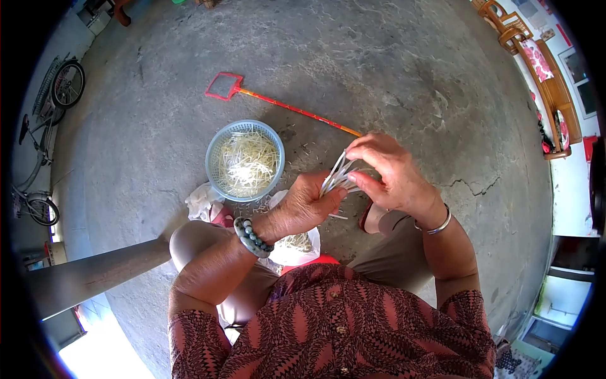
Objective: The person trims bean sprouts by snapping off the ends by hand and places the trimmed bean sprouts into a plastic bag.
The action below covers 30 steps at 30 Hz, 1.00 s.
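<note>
My left hand (307, 205) is closed around a bunch of thin pale bean sprouts (338, 179), held in front of my knees. Over the bunch's upper end bends my right hand (391, 170), with its thumb and forefinger on either side of the stalks and touching them. Its other fingers are partly hidden. More sprouts (247, 165) fill a light blue plastic basket (211, 158) on the floor, left of and beyond my hands. Beneath my left forearm, a white plastic bag (297, 254) holds further pale stalks, partly covered by the arm.
A red fly swatter (287, 105) lies on the concrete floor beyond the basket. Small scraps are scattered beside the basket, and a crumpled bag (203, 201) sits near my left foot. A post (101, 275) stands at left, a bicycle (44, 139) by the wall, a wooden bench (555, 95) at right.
</note>
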Motion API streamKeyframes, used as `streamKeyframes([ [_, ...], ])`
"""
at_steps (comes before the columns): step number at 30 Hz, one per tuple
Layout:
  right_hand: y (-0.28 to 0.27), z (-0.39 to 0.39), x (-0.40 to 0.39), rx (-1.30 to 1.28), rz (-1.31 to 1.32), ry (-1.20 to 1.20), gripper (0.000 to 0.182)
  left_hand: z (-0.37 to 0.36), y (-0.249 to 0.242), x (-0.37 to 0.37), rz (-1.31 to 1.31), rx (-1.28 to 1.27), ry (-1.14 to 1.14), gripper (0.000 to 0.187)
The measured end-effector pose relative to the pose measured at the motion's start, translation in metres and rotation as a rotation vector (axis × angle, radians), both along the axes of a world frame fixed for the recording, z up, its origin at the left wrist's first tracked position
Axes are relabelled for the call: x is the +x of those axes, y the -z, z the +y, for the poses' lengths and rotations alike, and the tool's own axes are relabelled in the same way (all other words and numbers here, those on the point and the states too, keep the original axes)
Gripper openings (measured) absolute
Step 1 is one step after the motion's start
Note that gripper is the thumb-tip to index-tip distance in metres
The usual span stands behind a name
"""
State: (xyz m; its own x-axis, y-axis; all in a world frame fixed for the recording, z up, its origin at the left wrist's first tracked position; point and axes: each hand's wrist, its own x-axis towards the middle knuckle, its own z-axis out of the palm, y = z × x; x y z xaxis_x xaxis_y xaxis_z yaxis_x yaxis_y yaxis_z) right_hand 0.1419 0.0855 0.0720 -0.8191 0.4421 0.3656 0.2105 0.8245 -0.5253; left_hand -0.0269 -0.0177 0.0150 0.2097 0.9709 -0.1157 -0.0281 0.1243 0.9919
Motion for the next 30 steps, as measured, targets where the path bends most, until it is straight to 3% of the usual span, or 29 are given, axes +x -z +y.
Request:
streamKeyframes([
  [12,0.005,-0.015,-0.013,0.118,-0.042,-0.036,0.012,-0.006,-0.004,-0.005,0.070,0.083,-0.028,0.015],
  [18,0.005,-0.025,-0.027,0.448,-0.134,0.053,0.017,-0.008,-0.008,-0.008,0.136,-0.026,-0.097,0.022],
  [24,0.016,-0.024,-0.032,0.395,-0.037,0.157,0.020,-0.003,-0.012,-0.008,0.050,-0.030,-0.196,0.025],
  [28,0.013,-0.019,-0.034,0.496,0.001,0.224,0.016,-0.004,-0.006,-0.010,0.067,-0.035,-0.208,0.028],
  [30,0.012,-0.011,-0.031,0.246,0.201,0.225,0.013,-0.002,0.001,-0.012,0.027,-0.080,-0.203,0.028],
])
